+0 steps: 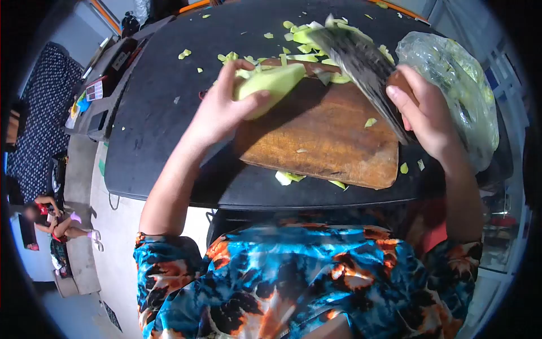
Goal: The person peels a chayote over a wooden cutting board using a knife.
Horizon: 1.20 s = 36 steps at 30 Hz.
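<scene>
My left hand (pixel 228 101) is wrapped round a peeled, pale green fruit or vegetable (pixel 276 87), holding it above the far left part of a wooden cutting board (pixel 322 135). Its exact kind I cannot make out. In my right hand (pixel 420 107) is a cleaver (pixel 361 68), its broad dark blade tilted up and to the left over the board's right side. The blade is somewhat blurred and does not touch the pale green piece. Green slices and scraps (pixel 305 37) lie heaped behind the board, partly hidden by the blade.
On the right of the black table (pixel 169 124) sits a clear plastic bag (pixel 451 85) with green contents. Small peel bits (pixel 288 177) lie along the board's near edge. Far left, a person (pixel 53 220) sits low beyond the table, near a shelf with various items (pixel 96 96).
</scene>
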{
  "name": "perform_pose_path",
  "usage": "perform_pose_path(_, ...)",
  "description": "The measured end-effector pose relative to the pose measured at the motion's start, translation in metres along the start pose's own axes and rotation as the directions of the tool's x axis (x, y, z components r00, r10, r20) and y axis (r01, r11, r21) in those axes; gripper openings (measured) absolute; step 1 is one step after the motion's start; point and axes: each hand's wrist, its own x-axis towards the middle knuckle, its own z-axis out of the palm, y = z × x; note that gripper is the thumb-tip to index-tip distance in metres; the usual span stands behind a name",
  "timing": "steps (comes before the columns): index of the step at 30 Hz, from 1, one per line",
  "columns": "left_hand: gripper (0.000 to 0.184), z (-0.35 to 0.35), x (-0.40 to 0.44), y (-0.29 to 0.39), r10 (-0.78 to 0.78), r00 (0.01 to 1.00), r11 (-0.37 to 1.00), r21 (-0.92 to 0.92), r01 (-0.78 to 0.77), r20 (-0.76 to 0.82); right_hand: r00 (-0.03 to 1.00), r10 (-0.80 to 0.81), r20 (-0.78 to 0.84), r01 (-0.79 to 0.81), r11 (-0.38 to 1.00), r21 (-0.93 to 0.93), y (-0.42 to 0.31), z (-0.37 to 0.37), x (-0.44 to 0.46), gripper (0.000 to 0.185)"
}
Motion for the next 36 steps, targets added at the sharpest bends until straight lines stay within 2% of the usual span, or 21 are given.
perform_pose_path(1, 0.053, -0.005, 0.001, 0.004, 0.013, 1.0, 1.0, 0.014, -0.013, -0.024, 0.999, 0.011, 0.03, -0.008, 0.996, -0.085, 0.006, -0.001, 0.0, 0.032)
perform_pose_path(3, 0.048, -0.014, 0.002, 0.012, 0.114, 0.993, 0.985, 0.133, -0.107, -0.043, 0.986, -0.137, -0.094, 0.123, 0.982, -0.145, 0.015, 0.004, -0.004, 0.027)
perform_pose_path(5, 0.047, -0.019, 0.001, 0.033, 0.193, 0.981, 0.934, 0.309, -0.18, -0.012, 0.985, -0.123, -0.12, 0.098, 0.975, -0.2, 0.018, 0.004, -0.003, 0.026)
perform_pose_path(8, 0.047, -0.008, -0.005, 0.049, 0.302, 0.952, 0.802, 0.529, -0.279, 0.045, 0.996, -0.007, 0.085, 0.023, 0.98, -0.197, 0.017, -0.002, -0.004, 0.028)
perform_pose_path(10, 0.047, 0.007, -0.007, 0.059, 0.331, 0.942, 0.711, 0.641, -0.29, 0.058, 0.991, 0.116, 0.069, -0.111, 0.991, -0.073, 0.007, -0.003, -0.006, 0.029)
perform_pose_path(11, 0.054, 0.016, -0.006, 0.062, 0.332, 0.942, 0.669, 0.69, -0.275, 0.054, 0.981, 0.181, 0.071, -0.181, 0.983, -0.008, 0.004, -0.002, -0.008, 0.03)
perform_pose_path(13, 0.063, 0.035, -0.004, 0.069, 0.36, 0.93, 0.666, 0.678, -0.31, 0.071, 0.997, 0.069, 0.043, -0.071, 0.995, 0.065, 0.011, 0.0, -0.01, 0.031)
perform_pose_path(14, 0.071, 0.047, -0.002, 0.066, 0.466, 0.878, 0.638, 0.644, -0.422, 0.114, 1.0, 0.009, 0.025, -0.011, 0.995, 0.098, 0.013, 0.001, -0.01, 0.032)
perform_pose_path(17, 0.07, 0.088, -0.003, 0.058, 0.52, 0.821, 0.619, 0.559, -0.552, 0.236, 0.997, 0.014, -0.07, -0.011, 0.999, 0.049, 0.011, 0.004, -0.016, 0.031)
perform_pose_path(20, 0.07, 0.093, -0.009, 0.052, 0.552, 0.793, 0.552, 0.6, -0.579, 0.258, 0.994, 0.05, -0.098, -0.046, 0.998, 0.047, 0.005, 0.003, -0.027, 0.028)
perform_pose_path(23, 0.07, 0.086, -0.016, 0.036, 0.596, 0.752, 0.566, 0.516, -0.643, 0.283, 0.995, 0.091, 0.038, -0.096, 0.983, 0.158, -0.001, -0.007, -0.03, 0.027)
perform_pose_path(24, 0.07, 0.081, -0.02, 0.034, 0.563, 0.766, 0.603, 0.48, -0.637, 0.309, 0.997, 0.072, 0.006, -0.072, 0.987, 0.142, -0.003, -0.007, -0.032, 0.026)
perform_pose_path(27, 0.071, 0.071, -0.025, 0.031, 0.6, 0.732, 0.61, 0.407, -0.68, 0.324, 0.995, 0.083, 0.057, -0.091, 0.985, 0.148, -0.011, -0.008, -0.032, 0.024)
perform_pose_path(28, 0.072, 0.073, -0.03, 0.032, 0.599, 0.753, 0.634, 0.413, -0.653, 0.27, 0.995, 0.073, 0.073, -0.083, 0.986, 0.144, -0.013, -0.009, -0.031, 0.023)
perform_pose_path(30, 0.07, 0.071, -0.032, 0.029, 0.596, 0.759, 0.628, 0.437, -0.644, 0.262, 0.993, 0.045, 0.108, -0.059, 0.989, 0.135, -0.017, -0.008, -0.029, 0.022)
perform_pose_path(33, 0.07, 0.073, -0.027, 0.023, 0.622, 0.751, 0.588, 0.502, -0.634, 0.22, 0.977, 0.089, 0.195, -0.104, 0.992, 0.072, -0.027, -0.011, -0.022, 0.036)
perform_pose_path(36, 0.071, 0.074, -0.022, 0.019, 0.639, 0.753, 0.584, 0.538, -0.608, 0.157, 0.975, 0.007, 0.221, -0.004, 1.0, -0.012, -0.04, -0.014, -0.014, 0.034)
